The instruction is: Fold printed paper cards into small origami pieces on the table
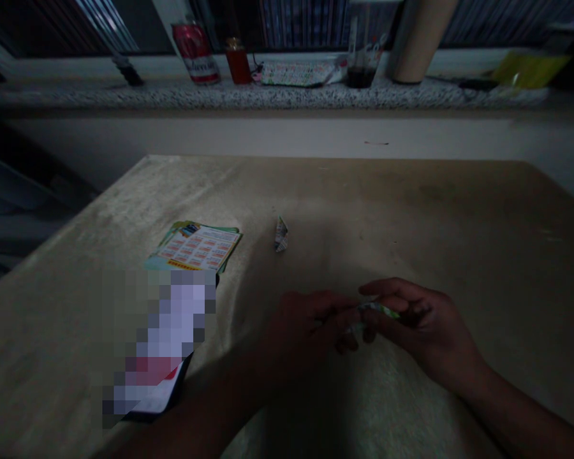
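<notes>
Both hands meet over the near middle of the table around a small folded piece of printed paper (363,312), green at its right end. My left hand (310,322) is closed on the paper's left side, its fingertips in shadow. My right hand (418,322) pinches the right side between thumb and fingers. The fingers hide much of the paper's shape. Farther off, a small folded paper piece (280,236) with a pointed top rests by itself on the table. To its left lies a stack of printed calendar cards (201,245).
A phone-like device (165,395), mostly pixelated, lies on the table (459,217) left of my left hand. On the granite sill (291,99) behind stand a red can (196,54), a small red bottle (239,64), a cup of dark drink (362,70) and a tan cylinder (418,41).
</notes>
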Tool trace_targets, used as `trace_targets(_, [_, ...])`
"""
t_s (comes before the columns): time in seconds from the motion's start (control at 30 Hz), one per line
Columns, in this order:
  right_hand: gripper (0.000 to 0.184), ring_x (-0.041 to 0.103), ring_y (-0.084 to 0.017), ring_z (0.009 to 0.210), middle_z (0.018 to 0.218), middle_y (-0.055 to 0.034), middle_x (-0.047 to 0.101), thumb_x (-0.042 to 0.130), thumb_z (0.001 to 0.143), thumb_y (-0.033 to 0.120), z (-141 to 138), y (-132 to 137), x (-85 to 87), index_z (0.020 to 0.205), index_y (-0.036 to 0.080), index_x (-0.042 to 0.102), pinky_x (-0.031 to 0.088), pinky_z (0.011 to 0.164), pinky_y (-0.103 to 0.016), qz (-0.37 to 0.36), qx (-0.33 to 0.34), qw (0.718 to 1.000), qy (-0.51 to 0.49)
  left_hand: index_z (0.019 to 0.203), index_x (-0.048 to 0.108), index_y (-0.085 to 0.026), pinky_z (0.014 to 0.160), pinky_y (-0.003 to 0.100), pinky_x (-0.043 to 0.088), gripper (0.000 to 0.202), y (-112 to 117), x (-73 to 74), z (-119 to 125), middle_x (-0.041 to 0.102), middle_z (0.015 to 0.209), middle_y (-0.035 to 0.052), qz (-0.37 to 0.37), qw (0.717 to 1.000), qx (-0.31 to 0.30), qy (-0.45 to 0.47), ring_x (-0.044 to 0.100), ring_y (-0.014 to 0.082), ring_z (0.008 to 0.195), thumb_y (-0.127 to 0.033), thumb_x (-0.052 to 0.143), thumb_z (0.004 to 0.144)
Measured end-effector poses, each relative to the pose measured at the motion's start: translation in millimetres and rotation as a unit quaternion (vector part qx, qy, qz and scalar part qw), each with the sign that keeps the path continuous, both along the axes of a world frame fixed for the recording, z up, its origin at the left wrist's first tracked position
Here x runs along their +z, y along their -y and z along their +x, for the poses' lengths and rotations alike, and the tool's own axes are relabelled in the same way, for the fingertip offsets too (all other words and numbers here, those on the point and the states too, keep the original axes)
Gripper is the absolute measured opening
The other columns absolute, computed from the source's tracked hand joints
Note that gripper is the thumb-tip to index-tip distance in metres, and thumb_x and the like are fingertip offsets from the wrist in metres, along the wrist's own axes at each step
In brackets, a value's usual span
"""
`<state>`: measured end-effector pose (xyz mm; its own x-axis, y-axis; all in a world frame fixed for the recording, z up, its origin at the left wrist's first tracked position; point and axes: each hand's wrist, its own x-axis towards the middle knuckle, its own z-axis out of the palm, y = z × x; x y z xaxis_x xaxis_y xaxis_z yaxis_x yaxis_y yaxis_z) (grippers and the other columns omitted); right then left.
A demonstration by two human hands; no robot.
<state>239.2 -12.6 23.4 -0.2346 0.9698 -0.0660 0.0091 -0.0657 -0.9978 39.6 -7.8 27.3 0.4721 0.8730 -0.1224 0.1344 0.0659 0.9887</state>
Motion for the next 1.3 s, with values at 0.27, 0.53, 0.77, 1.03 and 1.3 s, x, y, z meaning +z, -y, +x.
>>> trace_targets(0.27, [0.014, 0.074, -0.014, 0.064, 0.07, -0.0035, 0.078, 0.068, 0.094, 0.03, 2, 1, 2.1, 0.09, 0.018, 0.075, 0.059, 0.059, -0.021, 0.04, 0.026, 0.999, -0.002, 0.078, 0.074, -0.014, 0.064, 0.024, 0.055, 0.022, -4, 0.7, -1, 0.075, 0.068, 0.0027, -0.109, 0.991, 0.019, 0.071, 0.071, 0.014, 0.062, -0.032, 0.07, 0.09])
trace_targets(0.53, [0.016, 0.076, -0.017, 0.066, 0.072, -0.0045, 0.078, 0.067, 0.094, 0.031, 1, 1, 0.2, 0.091, 0.017, 0.073, 0.061, 0.06, -0.025, 0.054, 0.026, 0.997, 0.045, 0.077, 0.071, -0.013, 0.062, 0.021, 0.053, 0.015, -5, -10.0, -3, 0.077, 0.072, 0.0033, -0.126, 0.988, 0.027, 0.082, 0.072, 0.0128, 0.066, -0.024, 0.081, 0.08])
trace_targets(0.77, [0.016, 0.075, -0.015, 0.061, 0.069, -0.0034, 0.079, 0.072, 0.091, 0.03, 3, 0, 0.7, 0.081, 0.018, 0.076, 0.06, 0.058, -0.022, 0.06, 0.012, 0.998, 0.033, 0.084, 0.072, -0.013, 0.064, 0.024, 0.058, 0.02, -11, -12.3, -9, 0.079, 0.074, 0.0043, -0.163, 0.976, -0.008, 0.146, 0.075, 0.0146, 0.066, -0.033, 0.077, 0.086])
trace_targets(1.03, [0.012, 0.076, -0.016, 0.063, 0.072, -0.0028, 0.08, 0.068, 0.093, 0.027, 1, 4, 1.7, 0.094, 0.022, 0.079, 0.063, 0.059, -0.024, 0.118, -0.063, 0.989, 0.054, 0.09, 0.077, -0.015, 0.065, 0.025, 0.06, 0.026, -11, -6.5, -8, 0.081, 0.079, 0.0056, -0.109, 0.99, 0.047, 0.08, 0.077, 0.0168, 0.067, -0.04, 0.072, 0.09])
trace_targets(1.3, [0.011, 0.074, -0.016, 0.054, 0.066, -0.0024, 0.079, 0.07, 0.092, 0.028, 1, 2, 4.4, 0.086, 0.021, 0.077, 0.06, 0.053, -0.023, 0.147, -0.093, 0.98, 0.093, 0.083, 0.074, -0.015, 0.058, 0.025, 0.057, 0.03, -10, -2.7, -8, 0.078, 0.068, 0.0039, -0.077, 0.994, 0.07, 0.015, 0.074, 0.0162, 0.058, -0.044, 0.068, 0.091])
